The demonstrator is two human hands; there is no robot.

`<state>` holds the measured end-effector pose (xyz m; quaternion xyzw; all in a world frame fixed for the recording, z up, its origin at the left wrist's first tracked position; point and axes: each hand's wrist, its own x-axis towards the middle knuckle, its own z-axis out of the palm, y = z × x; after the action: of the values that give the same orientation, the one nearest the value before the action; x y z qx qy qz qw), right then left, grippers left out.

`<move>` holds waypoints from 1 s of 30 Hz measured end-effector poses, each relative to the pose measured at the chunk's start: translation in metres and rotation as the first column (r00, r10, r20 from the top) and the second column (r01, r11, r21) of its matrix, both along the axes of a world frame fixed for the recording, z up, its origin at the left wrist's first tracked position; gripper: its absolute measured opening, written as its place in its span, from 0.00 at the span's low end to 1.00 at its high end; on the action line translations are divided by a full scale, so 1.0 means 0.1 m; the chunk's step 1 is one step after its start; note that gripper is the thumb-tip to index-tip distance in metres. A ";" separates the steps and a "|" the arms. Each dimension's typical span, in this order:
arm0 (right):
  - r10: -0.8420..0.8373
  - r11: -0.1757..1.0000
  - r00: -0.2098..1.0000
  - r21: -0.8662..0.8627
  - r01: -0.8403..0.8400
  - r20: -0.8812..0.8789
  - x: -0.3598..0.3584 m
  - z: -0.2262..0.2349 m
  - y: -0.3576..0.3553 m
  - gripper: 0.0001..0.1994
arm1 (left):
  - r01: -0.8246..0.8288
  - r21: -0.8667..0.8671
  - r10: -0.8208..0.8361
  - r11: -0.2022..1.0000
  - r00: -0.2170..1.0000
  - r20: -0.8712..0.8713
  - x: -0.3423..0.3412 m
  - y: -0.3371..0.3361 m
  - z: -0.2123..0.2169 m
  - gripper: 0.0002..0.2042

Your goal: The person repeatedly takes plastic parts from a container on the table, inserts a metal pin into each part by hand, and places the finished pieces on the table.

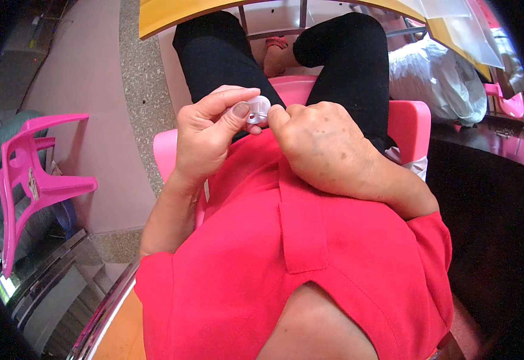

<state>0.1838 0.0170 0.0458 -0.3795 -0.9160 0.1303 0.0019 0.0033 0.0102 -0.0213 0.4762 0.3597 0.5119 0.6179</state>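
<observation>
"Biggest first?"
"One red cloth top (232,258); then my curled right hand (328,144) — whether it grips anything, I can't tell."
"And then?"
"My left hand (205,132), pinching one clear, rounded plastic piece (260,107) just beside the right."

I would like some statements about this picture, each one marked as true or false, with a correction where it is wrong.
1. The left hand holds a small clear plastic piece. True.
2. The right hand is far from that piece. False: the right hand is close beside it.
3. A white bag is at the picture's upper right. True.
4. The trousers are white. False: the trousers are black.
</observation>
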 end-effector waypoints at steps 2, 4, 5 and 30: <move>-0.013 1.000 1.000 -0.022 0.012 -0.016 -0.01 -0.01 0.01 0.08 | -0.019 -0.052 0.022 0.998 0.999 0.049 0.00 0.00 0.00 0.09; -0.036 0.998 0.998 -0.058 0.034 -0.042 -0.02 -0.01 0.01 0.08 | -0.021 -0.041 0.023 0.999 0.999 0.037 0.00 0.00 0.01 0.09; -0.036 0.998 0.998 -0.058 0.034 -0.042 -0.02 -0.02 0.03 0.08 | -0.022 -0.031 0.023 0.999 0.999 0.024 0.00 0.00 0.01 0.09; -0.115 0.991 0.958 0.039 0.130 -0.262 0.36 -0.08 0.21 0.05 | 0.074 -0.243 0.002 0.967 0.954 0.299 0.00 0.01 -0.02 0.10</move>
<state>0.2194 0.0376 0.0376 -0.4149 -0.8859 0.1527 0.1404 0.0038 0.0113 -0.0233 0.3183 0.3159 0.5164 0.7295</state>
